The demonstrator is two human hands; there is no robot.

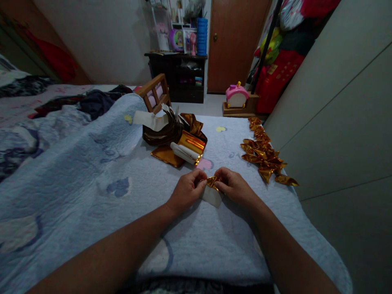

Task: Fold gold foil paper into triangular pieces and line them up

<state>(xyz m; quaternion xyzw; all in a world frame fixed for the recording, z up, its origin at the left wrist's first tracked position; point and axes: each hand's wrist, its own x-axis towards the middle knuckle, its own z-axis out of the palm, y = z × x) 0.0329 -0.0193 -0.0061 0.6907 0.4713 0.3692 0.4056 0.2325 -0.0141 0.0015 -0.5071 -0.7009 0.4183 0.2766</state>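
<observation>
Centrally, a gold-and-white sheet (212, 197) is over the quilt (122, 220), its gold end pinched tight at either side by the left hand (189, 187) and right hand (235, 186). Beyond sits a stack (162, 134); rightward, gold twists (263, 157) lie clustered.

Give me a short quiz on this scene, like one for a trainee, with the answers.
1. True or false: the left hand and the right hand both hold the same small paper.

2. Where is the group of folded gold pieces?
A) On the shelf
B) Near the right edge of the quilt
C) Against the left hand

3. Fill in the blank: the printed heart just beyond the hands is ____.

Key: 1. True. 2. B. 3. Pink.
</observation>
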